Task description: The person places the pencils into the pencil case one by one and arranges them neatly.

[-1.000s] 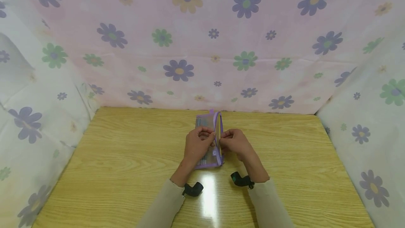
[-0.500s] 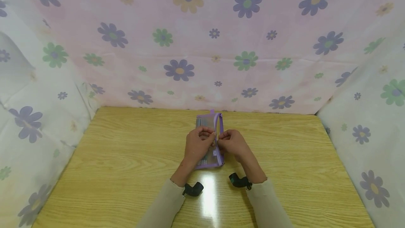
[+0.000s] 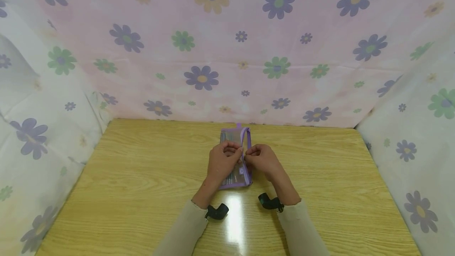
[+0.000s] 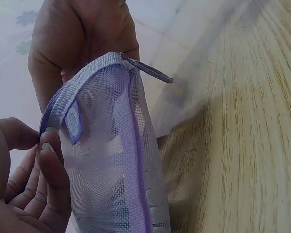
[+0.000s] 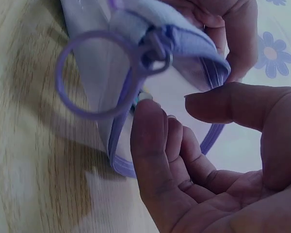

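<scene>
A purple mesh zip pencil case (image 3: pixel 236 134) lies on the table with its zip side to the right, and thin dark-striped items (image 3: pixel 224 135) show through the mesh. My left hand (image 3: pixel 223 160) pinches the near zip edge between thumb and fingers, as the left wrist view also shows. My right hand (image 5: pixel 218 160) is at the case's gaping mouth, its thumb and forefinger apart with no object visible between them. Close to the forefinger's tip is a small teal and yellowish bit (image 5: pixel 135 100), too small to identify. A purple ring (image 5: pixel 60 80) hangs from the zip slider.
The wooden table (image 3: pixel 149 169) meets a flower-patterned cloth (image 3: pixel 220 50) at the back and both sides. A black wrist camera (image 3: pixel 217 211) is worn on the left wrist and another black camera (image 3: pixel 269 201) on the right.
A yellowish strip seen along the case's mouth a second ago has shrunk from sight. My right hand has shifted slightly left towards the mouth; my left hand keeps its hold.
</scene>
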Action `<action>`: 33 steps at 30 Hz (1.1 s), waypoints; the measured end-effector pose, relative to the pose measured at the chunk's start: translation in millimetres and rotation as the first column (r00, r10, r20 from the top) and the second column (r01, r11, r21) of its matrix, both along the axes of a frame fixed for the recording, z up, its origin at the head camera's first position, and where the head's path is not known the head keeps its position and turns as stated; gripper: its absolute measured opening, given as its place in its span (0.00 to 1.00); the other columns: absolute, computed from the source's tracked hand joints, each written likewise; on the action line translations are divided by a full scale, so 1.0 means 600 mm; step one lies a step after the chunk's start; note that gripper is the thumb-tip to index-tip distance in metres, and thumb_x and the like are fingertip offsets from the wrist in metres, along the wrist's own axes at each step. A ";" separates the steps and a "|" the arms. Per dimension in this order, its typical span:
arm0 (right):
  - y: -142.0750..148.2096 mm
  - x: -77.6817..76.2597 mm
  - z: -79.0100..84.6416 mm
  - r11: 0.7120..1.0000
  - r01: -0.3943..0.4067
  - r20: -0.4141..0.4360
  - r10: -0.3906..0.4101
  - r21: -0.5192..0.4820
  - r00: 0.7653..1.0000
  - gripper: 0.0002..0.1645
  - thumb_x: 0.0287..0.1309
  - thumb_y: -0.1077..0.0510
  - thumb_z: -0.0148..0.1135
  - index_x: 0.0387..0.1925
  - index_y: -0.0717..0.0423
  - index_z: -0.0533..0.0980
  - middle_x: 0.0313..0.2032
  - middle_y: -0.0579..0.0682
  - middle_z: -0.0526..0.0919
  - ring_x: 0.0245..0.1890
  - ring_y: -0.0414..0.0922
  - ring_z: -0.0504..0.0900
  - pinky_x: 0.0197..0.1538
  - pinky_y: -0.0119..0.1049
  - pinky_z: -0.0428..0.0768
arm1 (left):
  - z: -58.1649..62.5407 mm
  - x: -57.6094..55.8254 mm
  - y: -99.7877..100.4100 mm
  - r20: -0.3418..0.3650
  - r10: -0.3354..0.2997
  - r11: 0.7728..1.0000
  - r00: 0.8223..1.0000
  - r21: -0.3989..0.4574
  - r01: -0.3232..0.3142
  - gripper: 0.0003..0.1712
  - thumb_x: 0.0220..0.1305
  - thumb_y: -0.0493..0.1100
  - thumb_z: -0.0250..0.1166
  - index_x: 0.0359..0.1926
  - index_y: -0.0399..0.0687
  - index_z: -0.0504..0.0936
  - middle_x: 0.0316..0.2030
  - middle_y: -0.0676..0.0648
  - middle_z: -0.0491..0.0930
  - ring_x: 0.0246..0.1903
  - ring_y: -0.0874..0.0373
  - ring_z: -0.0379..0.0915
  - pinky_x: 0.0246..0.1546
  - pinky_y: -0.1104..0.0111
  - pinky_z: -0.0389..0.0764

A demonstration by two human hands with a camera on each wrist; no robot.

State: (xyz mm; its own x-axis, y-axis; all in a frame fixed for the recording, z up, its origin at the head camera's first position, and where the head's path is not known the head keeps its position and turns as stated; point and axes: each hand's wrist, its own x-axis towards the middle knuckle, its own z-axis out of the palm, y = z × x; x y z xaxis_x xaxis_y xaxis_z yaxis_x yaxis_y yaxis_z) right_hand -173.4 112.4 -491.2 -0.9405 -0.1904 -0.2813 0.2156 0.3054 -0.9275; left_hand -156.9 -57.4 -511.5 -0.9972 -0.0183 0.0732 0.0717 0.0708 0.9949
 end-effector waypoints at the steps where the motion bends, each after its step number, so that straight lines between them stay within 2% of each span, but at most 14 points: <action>1: 0.002 0.000 -0.001 1.000 0.001 -0.006 0.000 0.003 1.000 0.08 0.67 0.66 0.64 0.44 0.70 0.78 0.36 0.59 0.83 0.34 0.50 0.85 0.38 0.44 0.90 | 0.000 0.000 0.000 -0.004 0.001 1.000 1.000 0.003 -0.001 0.06 0.70 0.38 0.73 0.42 0.37 0.87 0.33 0.39 0.88 0.25 0.46 0.87 0.21 0.73 0.83; 4: 0.006 -0.003 -0.003 1.000 0.010 -0.021 -0.010 0.011 1.000 0.08 0.68 0.66 0.63 0.44 0.69 0.79 0.37 0.59 0.82 0.35 0.52 0.86 0.39 0.46 0.91 | -0.002 -0.001 0.001 -0.019 0.004 1.000 1.000 0.003 -0.004 0.07 0.69 0.38 0.73 0.42 0.36 0.87 0.33 0.38 0.88 0.25 0.42 0.87 0.20 0.73 0.83; 8: 0.013 -0.007 -0.006 0.999 0.000 -0.053 0.001 0.032 0.999 0.07 0.68 0.65 0.63 0.44 0.66 0.80 0.37 0.59 0.82 0.34 0.51 0.86 0.41 0.48 0.92 | -0.005 -0.003 0.003 -0.033 0.010 1.000 0.999 -0.020 -0.010 0.06 0.69 0.37 0.73 0.41 0.37 0.88 0.32 0.39 0.88 0.24 0.45 0.86 0.21 0.73 0.83; 14: 0.025 -0.012 -0.006 0.990 -0.021 -0.155 0.043 0.140 0.987 0.07 0.69 0.64 0.65 0.44 0.64 0.82 0.38 0.58 0.84 0.35 0.49 0.84 0.38 0.41 0.89 | -0.005 -0.004 0.003 -0.039 0.009 0.999 0.999 -0.032 -0.011 0.05 0.69 0.37 0.73 0.41 0.39 0.88 0.31 0.43 0.88 0.23 0.52 0.86 0.22 0.70 0.86; 19: 0.039 -0.017 -0.007 0.960 0.015 -0.259 0.060 0.278 0.964 0.06 0.66 0.61 0.66 0.42 0.60 0.83 0.38 0.55 0.86 0.37 0.49 0.84 0.40 0.39 0.85 | -0.004 -0.001 0.003 -0.042 0.012 0.998 0.999 -0.061 -0.014 0.04 0.69 0.37 0.72 0.41 0.41 0.88 0.31 0.45 0.88 0.23 0.54 0.86 0.24 0.67 0.88; 22: 0.048 -0.019 -0.011 0.937 0.053 -0.317 0.063 0.344 0.946 0.06 0.65 0.61 0.65 0.42 0.59 0.82 0.37 0.53 0.86 0.38 0.49 0.84 0.41 0.42 0.84 | -0.005 0.001 0.004 -0.057 0.024 0.994 0.998 -0.108 -0.030 0.04 0.69 0.39 0.73 0.41 0.43 0.88 0.31 0.46 0.88 0.24 0.56 0.85 0.26 0.68 0.88; 26: 0.059 -0.022 -0.020 0.911 0.099 -0.372 0.062 0.399 0.926 0.05 0.65 0.61 0.64 0.41 0.59 0.81 0.33 0.52 0.85 0.33 0.47 0.82 0.38 0.41 0.82 | -0.011 0.000 0.005 -0.081 0.051 0.978 0.995 -0.199 -0.066 0.04 0.68 0.41 0.75 0.40 0.47 0.88 0.32 0.50 0.88 0.25 0.61 0.84 0.28 0.70 0.86; 33: 0.064 -0.024 -0.024 0.901 0.118 -0.407 0.069 0.418 0.911 0.05 0.64 0.62 0.64 0.40 0.60 0.80 0.31 0.53 0.84 0.30 0.48 0.80 0.35 0.42 0.81 | -0.019 -0.001 0.005 -0.109 0.059 0.952 0.992 -0.293 -0.089 0.05 0.67 0.42 0.76 0.39 0.48 0.88 0.31 0.51 0.89 0.27 0.64 0.84 0.30 0.71 0.87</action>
State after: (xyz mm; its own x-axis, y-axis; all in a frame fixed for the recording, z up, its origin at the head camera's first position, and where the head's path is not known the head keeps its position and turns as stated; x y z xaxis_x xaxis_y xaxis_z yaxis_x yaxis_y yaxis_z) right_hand -187.8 150.8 -505.7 -0.9905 -0.1157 0.0743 -0.1339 0.6875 -0.7138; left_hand -157.7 -54.2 -522.8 -0.9814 -0.0547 0.1839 0.1511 0.3702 0.9166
